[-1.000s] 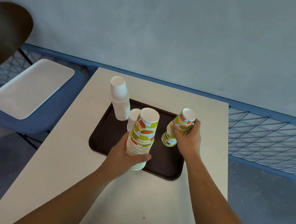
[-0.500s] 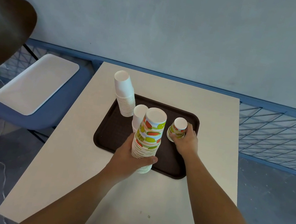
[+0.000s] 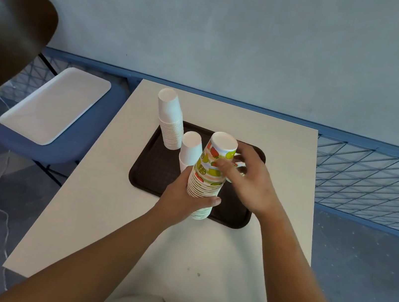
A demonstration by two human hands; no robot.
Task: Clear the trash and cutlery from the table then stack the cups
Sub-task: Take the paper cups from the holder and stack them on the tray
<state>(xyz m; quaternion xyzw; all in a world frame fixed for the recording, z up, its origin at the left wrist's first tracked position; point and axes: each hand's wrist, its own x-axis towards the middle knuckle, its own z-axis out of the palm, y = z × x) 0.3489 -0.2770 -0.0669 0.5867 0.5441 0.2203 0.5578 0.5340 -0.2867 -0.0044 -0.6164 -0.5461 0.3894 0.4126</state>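
My right hand (image 3: pixel 249 182) is motion-blurred, fingers half curled behind the patterned cup stack (image 3: pixel 208 176). A printed sliver shows between them; I cannot tell whether I hold it. My left hand (image 3: pixel 189 199) wraps the stack's lower rims and covers them. The stack is upright at the near edge of the brown tray (image 3: pixel 153 172) on the counter (image 3: pixel 94 212). Resting or lifted: unclear.

The short white cup stack (image 3: pixel 190 146) is partly hidden behind it. The tall white cup stack (image 3: pixel 169 120) stands at the tray's far left corner. Top left is a dark blurred shape (image 3: pixel 9 42), unidentified. A white tray (image 3: pixel 54 104) lies on the blue chair (image 3: pixel 62 152) beside the counter.
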